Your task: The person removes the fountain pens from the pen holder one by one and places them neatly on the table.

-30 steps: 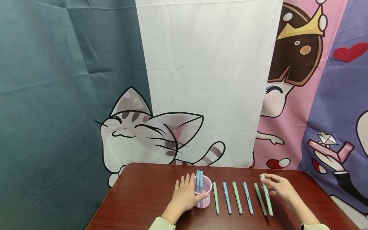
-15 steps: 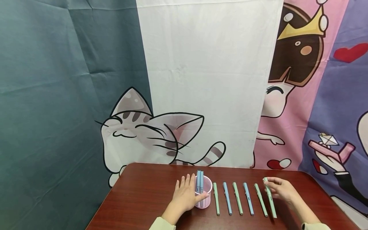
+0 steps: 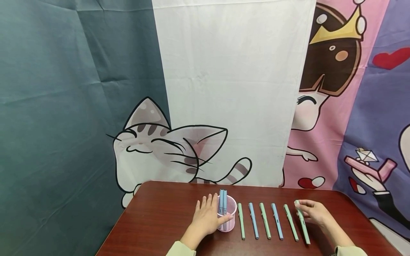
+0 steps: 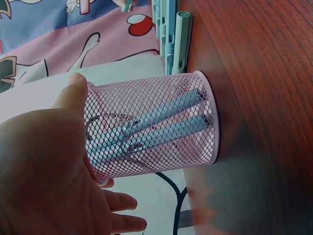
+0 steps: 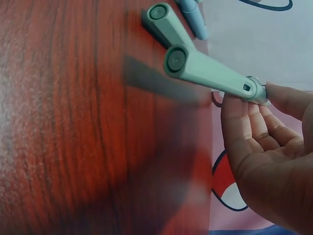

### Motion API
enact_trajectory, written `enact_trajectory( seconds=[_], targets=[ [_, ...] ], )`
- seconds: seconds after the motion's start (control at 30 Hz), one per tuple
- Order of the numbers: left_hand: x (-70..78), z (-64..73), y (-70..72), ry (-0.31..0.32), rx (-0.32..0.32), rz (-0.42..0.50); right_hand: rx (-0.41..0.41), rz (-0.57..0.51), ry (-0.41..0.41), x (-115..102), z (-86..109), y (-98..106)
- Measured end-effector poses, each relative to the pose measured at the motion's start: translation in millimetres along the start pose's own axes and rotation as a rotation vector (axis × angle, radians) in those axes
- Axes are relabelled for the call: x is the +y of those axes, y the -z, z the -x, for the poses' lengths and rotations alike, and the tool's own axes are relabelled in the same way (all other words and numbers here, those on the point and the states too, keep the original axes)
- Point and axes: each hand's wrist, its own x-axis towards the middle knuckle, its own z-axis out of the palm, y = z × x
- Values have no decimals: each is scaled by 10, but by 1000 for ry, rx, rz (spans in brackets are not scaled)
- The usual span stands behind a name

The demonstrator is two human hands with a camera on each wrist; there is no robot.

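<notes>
Four green pens, four blue pens, one cup, two hands

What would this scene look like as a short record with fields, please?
Surface: reddish-brown table
Container: pink mesh cup, upright on the table
Cup contents: two blue pens, standing in it
Left hand: against the cup's side, fingers outstretched
Right hand: pinches a green pen by its far end
Loose pens: row of five pens lying apart between the cup and the held pen; left to right green, blue, green, blue, green
Backdrop: printed cloth with a cartoon cat
</notes>
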Motion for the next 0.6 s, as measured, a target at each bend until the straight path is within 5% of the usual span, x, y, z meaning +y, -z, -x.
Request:
enact_trajectory(
  seconds=[0.6],
  targets=[
    [-8,-16,-10,12,-17,-17,10,18,-20,116,-84,9]
  ],
)
